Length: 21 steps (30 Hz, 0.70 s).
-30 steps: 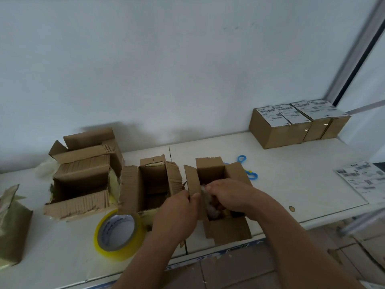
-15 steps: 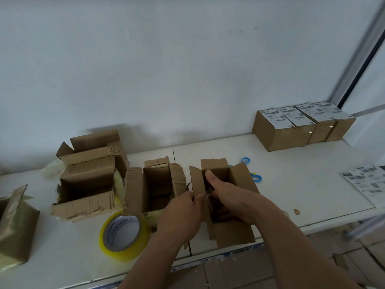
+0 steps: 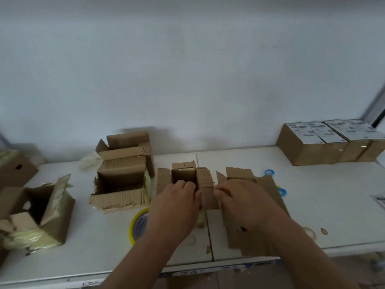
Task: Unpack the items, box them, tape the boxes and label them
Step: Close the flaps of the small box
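Two small open cardboard boxes stand side by side near the table's front edge. My left hand point(image 3: 177, 207) is at the middle box point(image 3: 183, 173), its fingers curled round the ridged right flap point(image 3: 206, 190). Over the opening of the right box point(image 3: 239, 174) lies my right hand point(image 3: 243, 205), which grips that box's left wall with curled fingers. The hand hides what is inside. The right box's front flap point(image 3: 250, 243) hangs toward me.
A larger open box point(image 3: 123, 180) stands left of the hands, and a torn taped box point(image 3: 41, 211) is at far left. A yellow tape roll point(image 3: 136, 226) lies by my left wrist. Blue scissors point(image 3: 282, 191), labelled boxes point(image 3: 312, 151) and a label sheet point(image 3: 379, 200) are on the right.
My right hand has come up out of the right box and closed on its left wall. My left hand has shifted onto the middle box's flap. The view has swung left.
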Motion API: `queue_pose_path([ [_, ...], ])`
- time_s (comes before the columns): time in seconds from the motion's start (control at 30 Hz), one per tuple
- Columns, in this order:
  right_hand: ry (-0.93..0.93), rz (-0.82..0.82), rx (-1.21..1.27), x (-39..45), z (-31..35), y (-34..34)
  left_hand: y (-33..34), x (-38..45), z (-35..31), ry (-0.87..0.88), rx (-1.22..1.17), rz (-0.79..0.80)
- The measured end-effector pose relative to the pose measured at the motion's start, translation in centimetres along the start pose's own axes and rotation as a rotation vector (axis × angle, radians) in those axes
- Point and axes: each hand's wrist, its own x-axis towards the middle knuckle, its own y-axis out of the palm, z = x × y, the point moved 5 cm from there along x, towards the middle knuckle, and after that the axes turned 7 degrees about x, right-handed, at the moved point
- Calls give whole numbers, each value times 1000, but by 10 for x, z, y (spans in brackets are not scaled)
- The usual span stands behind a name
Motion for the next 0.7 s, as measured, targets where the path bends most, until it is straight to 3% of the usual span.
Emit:
queue_pose_path([
  [0.2, -198, -127, -115, 44, 83, 20, -29, 0, 89, 104, 307, -36],
  [0.4, -400, -168, -129, 118, 186, 53, -55, 0, 202, 33, 465, -21],
  [0.7, -404, 45, -55, 235, 275, 137, -42, 24, 335, -205, 456, 6],
])
